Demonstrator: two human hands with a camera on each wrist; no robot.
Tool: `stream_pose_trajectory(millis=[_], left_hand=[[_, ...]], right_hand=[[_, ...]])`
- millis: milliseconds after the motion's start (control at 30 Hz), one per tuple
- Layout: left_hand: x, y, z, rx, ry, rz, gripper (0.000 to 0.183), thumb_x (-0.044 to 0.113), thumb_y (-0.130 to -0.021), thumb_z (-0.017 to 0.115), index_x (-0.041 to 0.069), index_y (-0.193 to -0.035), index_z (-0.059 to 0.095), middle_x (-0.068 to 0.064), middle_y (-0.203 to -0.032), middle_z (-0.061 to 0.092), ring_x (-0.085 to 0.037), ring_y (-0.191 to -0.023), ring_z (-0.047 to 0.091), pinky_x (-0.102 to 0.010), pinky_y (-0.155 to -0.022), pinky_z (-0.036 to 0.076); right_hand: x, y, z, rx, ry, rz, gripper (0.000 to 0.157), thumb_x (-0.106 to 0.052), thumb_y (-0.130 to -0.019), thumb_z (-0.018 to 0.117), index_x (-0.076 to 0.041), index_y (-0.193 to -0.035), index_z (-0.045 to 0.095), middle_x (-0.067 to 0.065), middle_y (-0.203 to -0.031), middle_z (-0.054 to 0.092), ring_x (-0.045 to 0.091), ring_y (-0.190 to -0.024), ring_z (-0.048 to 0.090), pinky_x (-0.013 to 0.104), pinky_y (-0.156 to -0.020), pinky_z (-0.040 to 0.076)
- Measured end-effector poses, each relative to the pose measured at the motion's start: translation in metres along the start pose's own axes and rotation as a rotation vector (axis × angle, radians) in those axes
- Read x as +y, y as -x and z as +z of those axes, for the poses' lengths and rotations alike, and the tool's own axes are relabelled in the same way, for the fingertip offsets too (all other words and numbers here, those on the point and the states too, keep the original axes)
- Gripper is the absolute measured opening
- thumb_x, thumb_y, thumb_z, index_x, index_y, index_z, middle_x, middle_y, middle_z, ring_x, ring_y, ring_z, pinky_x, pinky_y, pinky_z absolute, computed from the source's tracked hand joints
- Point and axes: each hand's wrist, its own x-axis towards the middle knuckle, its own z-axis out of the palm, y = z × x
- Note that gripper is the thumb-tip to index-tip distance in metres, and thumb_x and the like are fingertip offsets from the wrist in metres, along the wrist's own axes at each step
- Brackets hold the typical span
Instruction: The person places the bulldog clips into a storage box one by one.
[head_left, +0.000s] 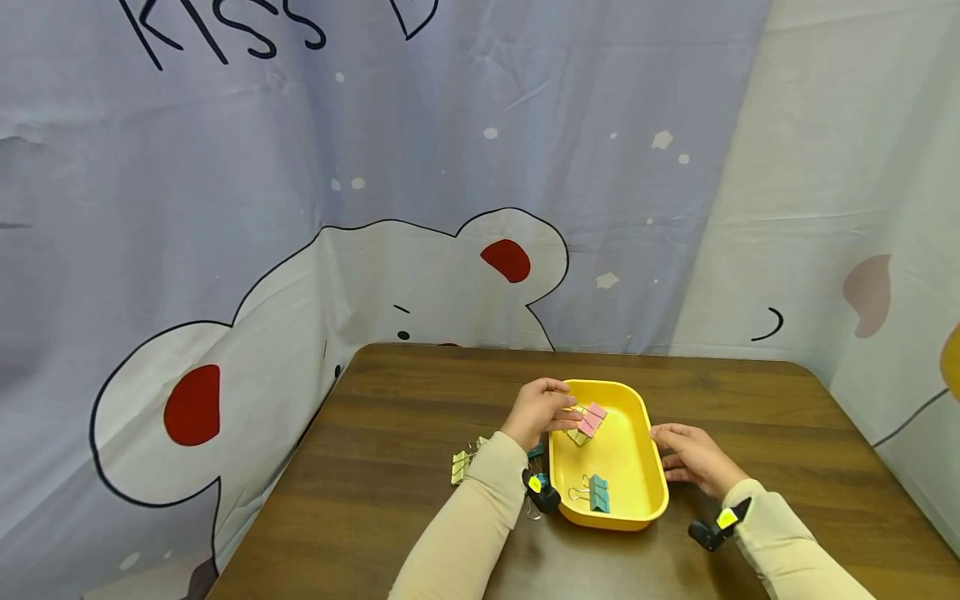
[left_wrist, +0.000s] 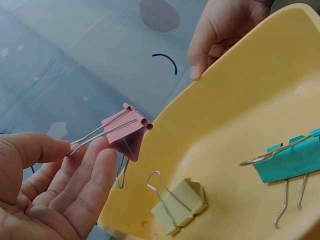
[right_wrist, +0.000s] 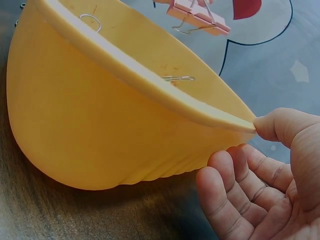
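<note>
Pink clip | pinched in left fingers, body beyond tips | right fingers hold yellow tray

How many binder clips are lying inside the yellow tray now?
2: a pale yellow clip toward the far end of the tray, a teal clip toward its near end. The pink clip in the left hand is not counted; that hand might hide another.

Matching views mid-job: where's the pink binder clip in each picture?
Head: pink binder clip right of centre, below the middle, in the left hand.
Left wrist: pink binder clip left of centre, pinched by that hand.
Right wrist: pink binder clip at the top edge, right of centre.
Shared landmark: yellow tray, right hand at its rim.
</note>
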Motion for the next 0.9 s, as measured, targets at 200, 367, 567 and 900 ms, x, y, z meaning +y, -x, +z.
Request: stream_pose_trajectory(millis=[200, 367, 567, 900], left_hand=[[0.000, 0.004, 0.007, -0.008, -0.021, -0.006, 0.022, 0.002, -0.095, 0.066, 0.000, -0.117, 0.063, -0.013, -0.100, 0.070, -0.023, -0.077, 0.075, -0.035, -0.071, 0.062], [-0.001, 0.005, 0.011, -0.013, -0.019, -0.027, 0.020, 0.001, -0.094, 0.067, 0.001, -0.114, 0.063, -0.013, -0.098, 0.070, -0.022, -0.074, 0.074, -0.033, -0.067, 0.062], [-0.003, 0.005, 0.013, -0.044, -0.061, -0.084, 0.029, 0.004, -0.094, 0.069, -0.003, -0.122, 0.062, -0.014, -0.100, 0.072, -0.029, -0.079, 0.075, -0.033, -0.065, 0.061], [0.000, 0.004, 0.003, -0.080, -0.084, -0.084, 0.021, 0.013, -0.098, 0.066, 0.005, -0.117, 0.065, -0.014, -0.107, 0.071, -0.031, -0.085, 0.075, -0.037, -0.070, 0.062]], right_hand=[[0.000, 0.000, 0.000, 0.001, 0.003, 0.007, 0.058, -0.034, -0.104, 0.057, 0.011, -0.138, 0.047, 0.018, -0.122, 0.061, 0.022, -0.082, 0.067, 0.037, -0.069, 0.061], [0.000, -0.001, -0.001, 0.000, 0.005, 0.007, 0.059, -0.035, -0.104, 0.057, 0.011, -0.139, 0.047, 0.017, -0.120, 0.062, 0.022, -0.082, 0.067, 0.037, -0.069, 0.061], [0.001, -0.001, -0.001, 0.001, 0.001, 0.011, 0.058, -0.035, -0.104, 0.057, 0.011, -0.138, 0.048, 0.014, -0.116, 0.063, 0.022, -0.081, 0.067, 0.037, -0.068, 0.060], [0.003, -0.003, -0.003, -0.008, 0.004, 0.006, 0.057, -0.033, -0.104, 0.056, 0.011, -0.139, 0.047, 0.012, -0.113, 0.063, 0.022, -0.081, 0.067, 0.036, -0.067, 0.060]])
